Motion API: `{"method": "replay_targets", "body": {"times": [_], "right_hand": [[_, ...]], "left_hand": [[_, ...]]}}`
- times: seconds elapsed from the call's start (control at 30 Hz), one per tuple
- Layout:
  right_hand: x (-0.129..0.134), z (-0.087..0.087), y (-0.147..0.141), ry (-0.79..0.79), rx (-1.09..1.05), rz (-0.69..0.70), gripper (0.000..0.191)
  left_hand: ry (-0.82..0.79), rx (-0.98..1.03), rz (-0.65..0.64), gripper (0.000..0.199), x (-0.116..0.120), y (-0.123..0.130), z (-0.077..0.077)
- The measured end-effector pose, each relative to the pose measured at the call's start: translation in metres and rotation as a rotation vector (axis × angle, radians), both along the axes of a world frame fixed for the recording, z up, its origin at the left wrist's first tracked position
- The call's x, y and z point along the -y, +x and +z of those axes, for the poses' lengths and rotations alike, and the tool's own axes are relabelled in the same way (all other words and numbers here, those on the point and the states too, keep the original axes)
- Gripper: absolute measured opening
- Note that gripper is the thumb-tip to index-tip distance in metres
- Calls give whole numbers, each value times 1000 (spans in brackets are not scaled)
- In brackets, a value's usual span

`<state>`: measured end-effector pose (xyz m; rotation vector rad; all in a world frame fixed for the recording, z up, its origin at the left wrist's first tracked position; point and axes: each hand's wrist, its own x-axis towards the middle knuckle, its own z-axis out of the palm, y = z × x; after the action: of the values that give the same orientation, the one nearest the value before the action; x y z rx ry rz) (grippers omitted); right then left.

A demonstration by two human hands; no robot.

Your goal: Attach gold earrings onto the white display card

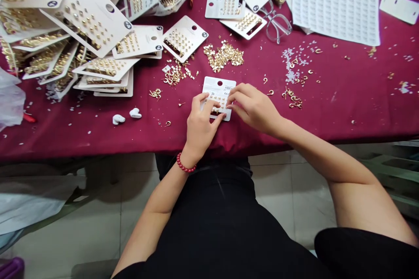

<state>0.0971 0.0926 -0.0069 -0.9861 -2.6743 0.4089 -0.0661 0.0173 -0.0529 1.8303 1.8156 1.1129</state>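
Note:
A white earring card point(211, 83) lies flat on the dark red cloth in front of me, printed side up, with rows of small gold pieces on it. My left hand point(201, 124), a red bead bracelet on its wrist, holds the card, thumb and fingers bent over its left and lower parts. At the card's right edge my right hand point(257, 107) has its thumb and fingertips drawn together in a pinch. Whatever is between those fingertips is too small to make out. Just above the card is a pile of tiny gold earring pieces point(224, 56).
Stacked earring cards point(94, 19) crowd the left. Several more lie behind the gold pile, near clear glasses point(277, 24). Sticker sheets point(337, 6) lie back right. White earbuds point(135, 113), gold hooks point(293, 98) and clear bits point(291, 65) are scattered about.

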Motion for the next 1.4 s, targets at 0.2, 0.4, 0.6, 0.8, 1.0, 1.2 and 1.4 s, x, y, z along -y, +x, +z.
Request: {"method": "replay_targets", "body": {"times": [0.2, 0.4, 0.6, 0.8, 1.0, 1.2, 1.4], "right_hand": [[8, -6, -9, 80, 95, 10, 23], [6, -7, -11, 84, 171, 49, 22], [8, -16, -8, 91, 99, 33, 23], [10, -16, -5, 0, -75, 3, 17], [15, -10, -8, -1, -28, -46, 20], [17, -10, -14, 41, 36, -37, 19], [20, -10, -18, 24, 29, -66, 20]], "left_hand": [[-16, 47, 26, 29, -1, -1, 2], [-25, -16, 19, 11, 2, 1, 3], [-31, -99, 70, 8, 10, 9, 1], [13, -126, 98, 7, 12, 12, 1], [38, -90, 121, 9, 14, 14, 3], [41, -111, 122, 11, 14, 14, 1], [56, -119, 133, 12, 15, 14, -1]]}}
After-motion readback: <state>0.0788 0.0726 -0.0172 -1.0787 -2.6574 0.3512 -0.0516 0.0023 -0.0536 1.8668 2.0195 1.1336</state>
